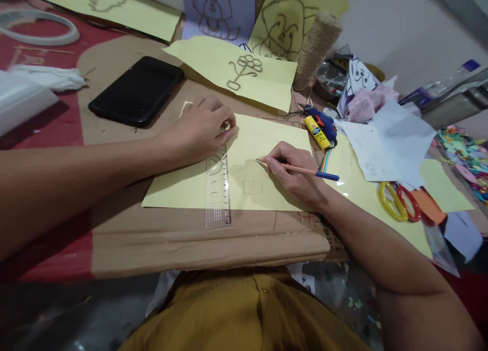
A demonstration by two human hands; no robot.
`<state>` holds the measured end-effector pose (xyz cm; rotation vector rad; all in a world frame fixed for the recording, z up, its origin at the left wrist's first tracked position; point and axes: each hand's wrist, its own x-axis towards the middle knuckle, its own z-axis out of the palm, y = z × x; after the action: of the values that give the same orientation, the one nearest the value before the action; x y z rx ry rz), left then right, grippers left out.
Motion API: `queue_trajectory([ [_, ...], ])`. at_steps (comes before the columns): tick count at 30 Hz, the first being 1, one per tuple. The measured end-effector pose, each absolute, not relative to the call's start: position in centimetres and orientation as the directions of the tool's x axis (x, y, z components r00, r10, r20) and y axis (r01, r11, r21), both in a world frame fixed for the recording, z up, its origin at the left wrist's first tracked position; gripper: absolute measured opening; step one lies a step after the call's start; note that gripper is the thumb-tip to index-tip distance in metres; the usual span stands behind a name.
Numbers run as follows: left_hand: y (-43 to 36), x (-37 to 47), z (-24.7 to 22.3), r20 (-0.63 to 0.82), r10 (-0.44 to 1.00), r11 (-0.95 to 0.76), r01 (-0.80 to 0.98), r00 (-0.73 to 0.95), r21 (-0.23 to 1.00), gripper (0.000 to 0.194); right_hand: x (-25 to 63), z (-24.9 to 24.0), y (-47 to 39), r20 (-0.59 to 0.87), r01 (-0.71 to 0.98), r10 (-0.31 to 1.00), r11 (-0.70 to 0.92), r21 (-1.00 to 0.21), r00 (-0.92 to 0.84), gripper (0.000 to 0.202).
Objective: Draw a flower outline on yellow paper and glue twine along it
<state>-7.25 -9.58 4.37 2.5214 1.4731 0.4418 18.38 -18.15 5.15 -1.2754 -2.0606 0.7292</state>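
A yellow sheet of paper lies on the cardboard-covered table, with a small pencilled pot-like outline near its lower middle. My right hand grips a pencil with a blue end, its tip touching the paper above that outline. At the sheet's upper left rests my left hand, fingers curled and bent over the top of a clear plastic ruler. Whether the fingers pinch the ruler is hidden. The ruler stands across the paper and reaches past its lower edge.
Behind the sheet are a black phone, a flower drawing and a twine spool. To the right lie a yellow glue tube, scissors and loose papers. A tape roll is far left.
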Motion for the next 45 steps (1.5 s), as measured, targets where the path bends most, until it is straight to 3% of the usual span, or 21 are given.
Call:
queue_trajectory([
  [21,-9.76,-7.17,4.48,0.155,0.877,-0.481,0.818,0.456,0.315,0.033,18.15,5.50,-18.43,0.181,0.621,0.915,0.379,-0.686,-0.360,0.025],
  [32,-9.70,-7.14,4.55,0.154,0.874,-0.485,0.810,0.460,0.330,0.027,18.24,5.06,-18.21,0.231,0.582,0.911,0.398,-0.709,-0.341,0.024],
  [38,-9.86,-6.87,4.84,0.132,0.885,-0.464,0.832,0.446,0.303,0.026,18.23,5.13,-18.38,0.189,0.587,0.910,0.385,-0.712,-0.368,0.025],
  [45,-9.76,-7.04,4.62,0.141,0.884,-0.467,0.823,0.445,0.325,0.025,18.16,5.05,-18.17,0.272,0.582,0.890,0.447,-0.679,-0.366,0.025],
])
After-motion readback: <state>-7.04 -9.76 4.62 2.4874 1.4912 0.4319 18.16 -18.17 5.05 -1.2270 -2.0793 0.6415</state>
